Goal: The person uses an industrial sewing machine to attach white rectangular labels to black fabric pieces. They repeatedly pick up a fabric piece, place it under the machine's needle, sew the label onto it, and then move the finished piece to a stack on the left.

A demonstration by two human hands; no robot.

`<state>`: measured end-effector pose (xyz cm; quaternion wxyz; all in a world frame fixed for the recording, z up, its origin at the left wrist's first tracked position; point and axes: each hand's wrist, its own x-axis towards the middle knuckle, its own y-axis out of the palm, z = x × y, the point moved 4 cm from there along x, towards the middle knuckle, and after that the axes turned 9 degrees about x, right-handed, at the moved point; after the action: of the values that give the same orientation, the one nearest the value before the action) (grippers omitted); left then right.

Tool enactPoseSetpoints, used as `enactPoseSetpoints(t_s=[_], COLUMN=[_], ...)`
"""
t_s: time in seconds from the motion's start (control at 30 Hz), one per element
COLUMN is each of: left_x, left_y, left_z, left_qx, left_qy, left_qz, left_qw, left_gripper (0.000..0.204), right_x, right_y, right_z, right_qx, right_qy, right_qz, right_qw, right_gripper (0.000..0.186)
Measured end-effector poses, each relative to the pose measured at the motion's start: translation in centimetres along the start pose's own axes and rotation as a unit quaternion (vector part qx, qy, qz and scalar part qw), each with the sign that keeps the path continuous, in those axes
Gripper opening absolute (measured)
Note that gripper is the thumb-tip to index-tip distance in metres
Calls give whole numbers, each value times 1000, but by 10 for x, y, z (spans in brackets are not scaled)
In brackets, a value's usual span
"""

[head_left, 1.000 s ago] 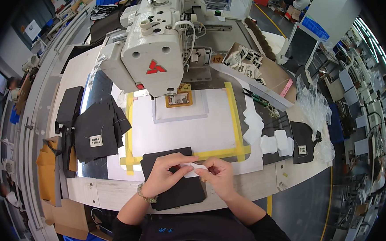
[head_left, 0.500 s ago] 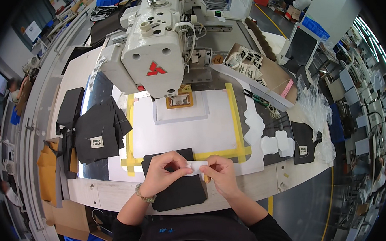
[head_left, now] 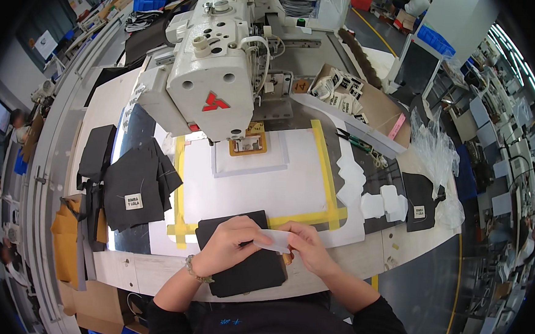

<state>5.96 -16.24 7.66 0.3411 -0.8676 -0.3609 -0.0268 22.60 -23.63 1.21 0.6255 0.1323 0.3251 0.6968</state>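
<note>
A small white translucent slip (head_left: 276, 241) is stretched between my two hands, just above a stack of black fabric pieces (head_left: 248, 279) at the table's front edge. My left hand (head_left: 231, 243), with a beaded bracelet at the wrist, pinches the slip's left end. The right end is pinched by my right hand (head_left: 309, 248). Below that hand's fingers shows a short tan piece (head_left: 287, 258), perhaps a wooden handle; whether the hand holds it I cannot tell. Ahead, the white sewing machine (head_left: 208, 81) stands over a white sheet (head_left: 250, 193) edged with yellow tape.
Black fabric pieces (head_left: 135, 183), one with a white label, lie to the left. On the right are white cut pieces (head_left: 372, 205), black fabric (head_left: 423, 201), green-handled snips (head_left: 356, 139) and clear plastic (head_left: 442, 159). An open cardboard box (head_left: 384, 116) of labels stands far right.
The white slip now shows longer and more tilted between my hands. My left hand has turned slightly, its fingers lying over the slip; both hands moved down a little.
</note>
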Motion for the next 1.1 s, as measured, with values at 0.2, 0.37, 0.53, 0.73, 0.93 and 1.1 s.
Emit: enactPoseSetpoints(t_s=[0.2,0.37,0.53,0.73,0.93,1.1], left_x=[5,10,20,31,50,57], left_y=[3,-24,-50,-53,-33,-29], left_z=[-4,5,26,63,89,98], left_qx=[15,69,4,4,-10,-17], left_qy=[11,-48,-127,-146,-129,-117], left_qz=[-26,-98,-135,-138,-113,-84], left_qw=[1000,992,983,980,985,989], left_gripper=[11,11,13,9,12,12], right_x=[0,18,35,52,85,118], right_y=[-9,-52,-96,-49,7,0], right_z=[11,85,151,142,93,80], right_qx=[-153,-444,-654,-590,-514,-528], right_qy=[28,-81,-201,-259,-185,-230], right_qz=[-38,-126,-174,-166,-31,11], right_qw=[987,884,708,746,837,817], right_gripper=[18,17,20,45,37,18])
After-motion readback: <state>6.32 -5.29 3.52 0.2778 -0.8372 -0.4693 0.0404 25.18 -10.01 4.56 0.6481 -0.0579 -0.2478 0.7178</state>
